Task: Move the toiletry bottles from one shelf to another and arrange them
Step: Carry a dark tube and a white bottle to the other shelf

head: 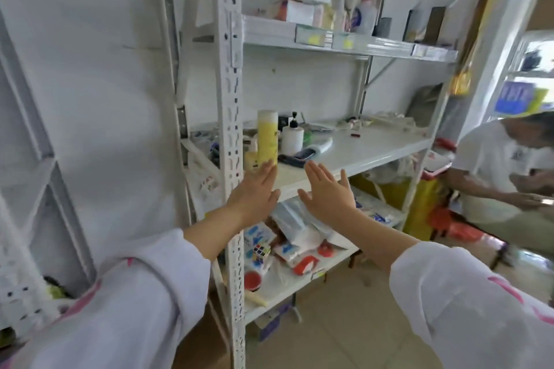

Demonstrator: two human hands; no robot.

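Note:
A tall yellow bottle point(267, 136) with a white cap stands at the left front of the middle shelf point(353, 158). A smaller yellow bottle point(251, 160) stands beside it, and a white pump bottle point(292, 138) stands just behind to the right. A white tube point(320, 145) lies flat near them. My left hand point(254, 191) is flat with fingers together, its fingertips at the base of the tall yellow bottle. My right hand point(325, 188) is open, palm forward, at the shelf's front edge, holding nothing. More bottles, one white with a pink top point(364, 13), stand on the upper shelf point(344, 43).
White metal shelf post point(229, 99) rises just left of my left hand. Boxes point(302, 0) fill the upper shelf. The lower shelf holds packets, a puzzle cube point(261, 251) and red lids. A seated person point(494, 176) is at the right, beside a yellow bin point(416, 203).

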